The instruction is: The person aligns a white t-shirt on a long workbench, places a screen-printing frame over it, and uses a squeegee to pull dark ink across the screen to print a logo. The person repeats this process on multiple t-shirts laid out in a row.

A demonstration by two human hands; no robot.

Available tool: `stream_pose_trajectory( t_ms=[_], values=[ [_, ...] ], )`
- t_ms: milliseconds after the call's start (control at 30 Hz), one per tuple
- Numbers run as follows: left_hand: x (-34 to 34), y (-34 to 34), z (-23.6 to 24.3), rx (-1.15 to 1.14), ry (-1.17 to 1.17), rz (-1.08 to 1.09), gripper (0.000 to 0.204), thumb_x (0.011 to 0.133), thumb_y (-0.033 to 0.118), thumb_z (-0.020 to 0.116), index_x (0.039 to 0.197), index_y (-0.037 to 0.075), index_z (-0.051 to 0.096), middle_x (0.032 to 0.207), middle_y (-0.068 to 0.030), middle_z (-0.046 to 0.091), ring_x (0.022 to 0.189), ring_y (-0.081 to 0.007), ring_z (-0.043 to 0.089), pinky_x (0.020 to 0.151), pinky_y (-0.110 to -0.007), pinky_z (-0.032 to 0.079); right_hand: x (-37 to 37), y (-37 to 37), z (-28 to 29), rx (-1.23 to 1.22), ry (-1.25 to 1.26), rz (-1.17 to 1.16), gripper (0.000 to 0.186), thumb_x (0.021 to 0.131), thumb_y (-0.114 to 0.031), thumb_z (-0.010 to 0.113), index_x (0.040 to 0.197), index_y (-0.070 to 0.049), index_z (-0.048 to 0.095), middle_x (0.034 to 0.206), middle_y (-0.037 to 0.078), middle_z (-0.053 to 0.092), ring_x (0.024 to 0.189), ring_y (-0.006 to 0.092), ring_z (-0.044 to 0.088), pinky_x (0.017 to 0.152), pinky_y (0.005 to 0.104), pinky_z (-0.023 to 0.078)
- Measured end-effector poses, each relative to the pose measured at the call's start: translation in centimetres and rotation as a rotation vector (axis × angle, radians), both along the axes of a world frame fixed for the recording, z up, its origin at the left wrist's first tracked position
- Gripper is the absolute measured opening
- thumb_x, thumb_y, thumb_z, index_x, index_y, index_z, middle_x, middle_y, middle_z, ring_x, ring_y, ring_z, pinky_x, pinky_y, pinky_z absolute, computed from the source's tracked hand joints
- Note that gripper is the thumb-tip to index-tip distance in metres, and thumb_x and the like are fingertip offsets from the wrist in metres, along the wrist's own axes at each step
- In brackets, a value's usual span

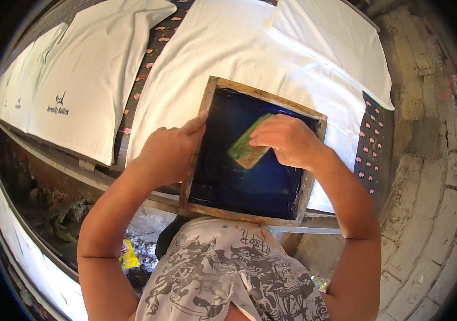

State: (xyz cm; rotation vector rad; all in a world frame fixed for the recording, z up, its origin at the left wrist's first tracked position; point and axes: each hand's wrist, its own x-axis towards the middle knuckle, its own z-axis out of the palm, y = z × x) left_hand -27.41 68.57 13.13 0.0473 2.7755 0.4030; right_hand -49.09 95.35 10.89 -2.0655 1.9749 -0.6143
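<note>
A wooden-framed printing screen [271,98] with dark blue mesh lies slightly turned on a white cloth [185,69]. My left hand [168,154] grips the left side of this frame, its fingers over the edge and one stretched along the wood. Over the mesh, my right hand [292,142] is closed round the upper right part of a squeegee [246,154]. That squeegee is a short, flat block, stained green, and it lies slantwise on the inked mesh. Its lower edge and my right fingertips are partly hidden.
More white cloths [92,69] with small dark prints lie along the table to the left. Pink-spotted dark table top [368,147] shows at the right, beside pale brickwork [418,208]. Below the table's near edge lies a yellow wrapper [128,254] among clutter.
</note>
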Motion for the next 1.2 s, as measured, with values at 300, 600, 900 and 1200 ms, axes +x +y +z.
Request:
stream_pose_trajectory(
  t_ms=[300,600,900,1200],
  values=[
    [0.0,-0.5,0.1,0.061,-0.034,-0.007,0.110,0.070,0.015,0.103,0.169,0.005,0.054,0.187,-0.0074,0.040,0.118,-0.0421,0.080,0.100,-0.054,0.064,6.4,10.8,0.1,0.103,0.038,-0.383,0.039,0.083,0.005,0.078,0.118,-0.010,0.088,0.125,0.008,0.085,0.117,0.0259,0.080,0.103,0.0447,0.062],
    [0.1,-0.7,0.3,0.085,-0.005,-0.030,0.102,0.072,0.014,0.100,0.165,0.001,0.058,0.184,-0.0107,0.044,0.117,-0.0432,0.079,0.099,-0.053,0.064,16.5,10.7,0.3,0.060,0.087,-0.639,0.036,0.089,-0.003,0.077,0.124,-0.008,0.086,0.125,0.008,0.082,0.114,0.0279,0.077,0.097,0.0445,0.062],
    [-0.2,-0.9,-0.1,0.017,-0.008,-0.056,0.099,0.075,0.024,0.102,0.160,-0.003,0.060,0.184,-0.0100,0.045,0.116,-0.0397,0.081,0.099,-0.051,0.066,7.2,2.5,2.7,-0.041,-0.015,-0.489,0.028,0.096,-0.001,0.072,0.120,-0.005,0.086,0.106,0.015,0.082,0.101,0.0370,0.077,0.092,0.0496,0.061],
    [0.0,-1.1,-0.8,-0.014,0.001,-0.081,0.099,0.075,0.028,0.100,0.161,-0.002,0.062,0.183,-0.0100,0.047,0.112,-0.0388,0.083,0.098,-0.049,0.067,4.5,-3.5,-0.9,-0.011,-0.002,-0.582,0.042,0.094,0.005,0.068,0.133,-0.006,0.081,0.120,0.019,0.080,0.110,0.0427,0.074,0.097,0.0518,0.059]
  ],
)
